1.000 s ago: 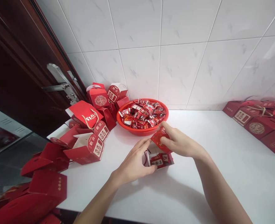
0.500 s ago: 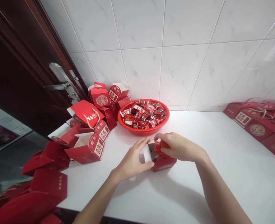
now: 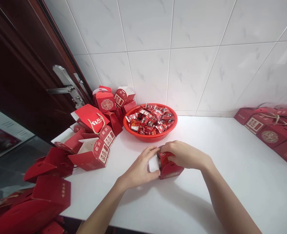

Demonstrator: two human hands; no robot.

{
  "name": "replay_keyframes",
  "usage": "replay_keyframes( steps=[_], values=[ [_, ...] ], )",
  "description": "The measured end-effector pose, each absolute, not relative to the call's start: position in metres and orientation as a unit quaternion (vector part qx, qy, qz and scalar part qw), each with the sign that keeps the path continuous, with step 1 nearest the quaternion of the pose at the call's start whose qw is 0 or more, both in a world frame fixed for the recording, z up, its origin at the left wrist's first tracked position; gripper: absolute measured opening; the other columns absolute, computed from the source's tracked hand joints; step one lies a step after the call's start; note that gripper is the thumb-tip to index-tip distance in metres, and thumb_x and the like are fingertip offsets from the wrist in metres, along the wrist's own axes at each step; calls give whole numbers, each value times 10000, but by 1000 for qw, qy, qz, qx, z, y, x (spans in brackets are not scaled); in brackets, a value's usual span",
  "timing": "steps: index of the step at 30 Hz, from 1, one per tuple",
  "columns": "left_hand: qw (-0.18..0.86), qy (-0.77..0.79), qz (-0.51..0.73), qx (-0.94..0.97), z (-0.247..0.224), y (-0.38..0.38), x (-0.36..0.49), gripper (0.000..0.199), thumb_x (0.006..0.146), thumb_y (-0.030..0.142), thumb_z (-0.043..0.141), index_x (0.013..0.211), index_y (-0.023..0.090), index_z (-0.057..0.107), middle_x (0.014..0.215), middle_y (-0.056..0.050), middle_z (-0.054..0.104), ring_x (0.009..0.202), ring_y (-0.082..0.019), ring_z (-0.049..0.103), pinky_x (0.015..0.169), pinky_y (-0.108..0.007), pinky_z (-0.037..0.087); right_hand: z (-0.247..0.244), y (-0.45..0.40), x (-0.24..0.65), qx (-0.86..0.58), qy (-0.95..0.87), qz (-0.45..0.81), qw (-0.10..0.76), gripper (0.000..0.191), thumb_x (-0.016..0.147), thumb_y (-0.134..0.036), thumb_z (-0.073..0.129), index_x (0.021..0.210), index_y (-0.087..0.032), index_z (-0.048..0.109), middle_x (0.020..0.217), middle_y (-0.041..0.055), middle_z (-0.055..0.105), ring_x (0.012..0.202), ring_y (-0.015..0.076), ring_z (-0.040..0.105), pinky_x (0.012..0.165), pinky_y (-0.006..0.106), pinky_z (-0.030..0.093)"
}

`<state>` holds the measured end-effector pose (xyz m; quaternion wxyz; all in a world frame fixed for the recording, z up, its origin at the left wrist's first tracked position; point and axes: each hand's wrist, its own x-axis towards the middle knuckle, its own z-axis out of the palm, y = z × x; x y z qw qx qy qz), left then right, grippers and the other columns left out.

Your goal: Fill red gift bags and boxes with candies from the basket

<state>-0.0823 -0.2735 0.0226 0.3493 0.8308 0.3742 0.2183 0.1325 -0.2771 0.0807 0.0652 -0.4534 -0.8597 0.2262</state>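
Observation:
A small red box (image 3: 171,171) with its top open stands on the white table, its white inner flap (image 3: 154,163) toward the left. My left hand (image 3: 140,169) grips the box's left side, thumb at the front and fingers at the back. My right hand (image 3: 182,155) is over the opening with bent fingers, on a red packet (image 3: 166,157) that sits inside the box. Its fingertips are partly hidden. Behind the hands is a red oval basket (image 3: 149,139) full of red-wrapped sweets (image 3: 149,120).
Several open red boxes (image 3: 85,159) crowd the table's left side, below a dark door (image 3: 19,58) with a metal handle. Closed red boxes (image 3: 270,135) are lined up at the far right. A tiled wall (image 3: 194,74) rises behind the white table (image 3: 206,130).
My right hand has moved slightly down and left, and the red packet sits lower in the box. My left hand has closed a little more on the box.

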Motion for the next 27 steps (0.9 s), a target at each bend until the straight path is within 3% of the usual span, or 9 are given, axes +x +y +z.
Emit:
replay_keyframes(
  steps=[3,9,13,18,22,27],
  values=[
    [358,365,210,833,22,-273,-80,796,747,156,649,1503,233,414,1520,-115,453,1391,-318,435,1151,-478,391,77,-274,131,-451,-860,232,63,309,756,68,430,815,-184,598,902,28,699,703,131,558,610,240,340],
    [354,365,221,832,24,-274,-77,824,738,146,645,1521,245,405,1506,-100,484,1362,-307,472,1134,-459,414,79,-273,132,-455,-849,256,81,313,795,26,473,920,-189,664,895,46,706,739,156,587,622,245,361],
    [353,362,220,834,21,-274,-78,824,737,136,644,1520,241,409,1514,-110,478,1368,-318,469,1124,-468,423,84,-276,133,-443,-852,267,78,257,820,-12,478,849,-177,674,841,30,683,660,130,534,580,243,339],
    [344,385,210,830,18,-276,-78,809,739,184,662,1513,210,425,1532,-129,455,1390,-338,451,1137,-489,412,90,-281,127,-406,-860,310,-3,285,804,-5,477,771,-174,704,796,6,661,597,99,468,542,241,310],
    [347,383,200,833,19,-277,-77,825,739,154,629,1528,211,397,1542,-118,440,1401,-319,440,1143,-465,414,87,-281,120,-493,-827,246,-113,261,820,-62,482,710,-157,699,655,22,598,509,111,419,490,273,270],
    [347,376,192,838,19,-278,-75,847,742,159,612,1547,205,354,1564,-111,403,1428,-301,402,1175,-448,374,81,-279,117,-521,-814,219,-136,220,813,-82,500,807,-138,714,686,46,623,519,133,471,466,273,280]
  ],
)
